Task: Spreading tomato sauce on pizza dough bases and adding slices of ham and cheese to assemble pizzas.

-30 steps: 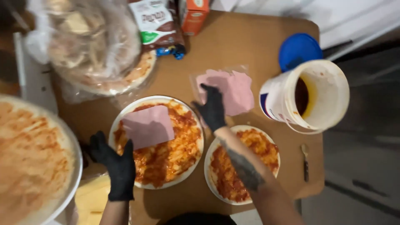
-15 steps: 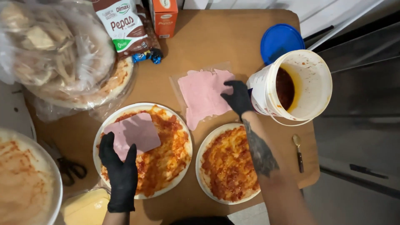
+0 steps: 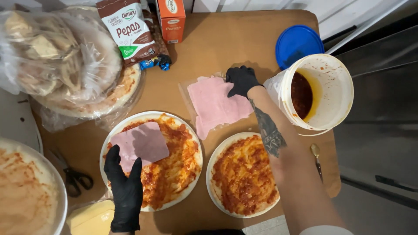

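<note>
Far left, a sauced base (image 3: 26, 196) is seen cut off by the frame edge, w/ scissors (image 3: 72, 176) laid beside it on the surface (image 3: 226, 48). Above, bagged bases (image 3: 61, 65) are stacked, prob. kept wrapped for freshness. Next, the left hand (image 3: 124, 187), black-gloved, is laid flat w/ fingers spread on the near-left pizza (image 3: 152, 159); its fingertips are pressed on the edge of a ham slice (image 3: 139, 143), apparently to flatten it into the sauce. Cheese slices (image 3: 91, 217) are kept just below. Centre, the ham stack (image 3: 217, 104) is left on its plastic sheet betw. the two pizzas, handy to both. The right hand (image 3: 241, 80), fingers bent & pressed down at the stack's top-right corner, seems set to peel one slice; a firm pinch can't be confirmed. Below it, the second pizza (image 3: 244, 176) is sauced only. Far right, the sauce bucket (image 3: 318, 91) is left open, blue lid (image 3: 298, 43) behind.
</note>
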